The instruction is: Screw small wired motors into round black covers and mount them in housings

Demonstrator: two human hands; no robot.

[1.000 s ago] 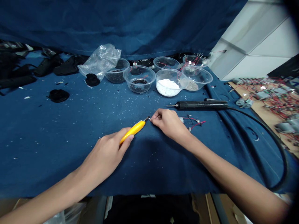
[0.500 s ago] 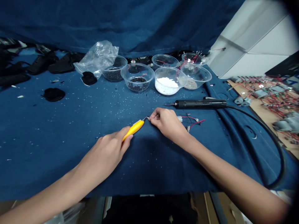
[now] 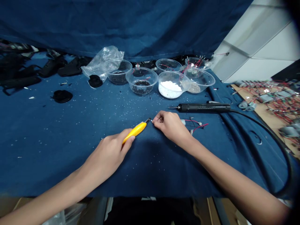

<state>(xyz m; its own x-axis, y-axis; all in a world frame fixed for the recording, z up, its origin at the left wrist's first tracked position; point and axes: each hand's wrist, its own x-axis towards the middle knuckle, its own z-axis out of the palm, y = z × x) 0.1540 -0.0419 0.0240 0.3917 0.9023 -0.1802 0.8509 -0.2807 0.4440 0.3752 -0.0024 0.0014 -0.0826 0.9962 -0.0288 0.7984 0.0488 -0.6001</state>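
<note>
My left hand (image 3: 109, 156) grips a yellow-handled tool (image 3: 136, 131) whose dark metal tip points up and right. My right hand (image 3: 170, 125) is pinched on a tiny part right at that tip; the part is too small to name. Both hands rest on the blue cloth (image 3: 70, 131) near the table's middle. Just right of my right hand lies a small motor with red and black wires (image 3: 194, 123).
A black soldering iron (image 3: 203, 107) with a thick black cable (image 3: 276, 147) lies beyond my right hand. Several clear plastic bowls (image 3: 172, 84) with black, white and grey bits stand at the back. Black parts (image 3: 62, 96) lie at the left, wired motors (image 3: 269, 97) at the right.
Both hands stay together at the tool tip with hardly any motion; only the view has shifted slightly.
</note>
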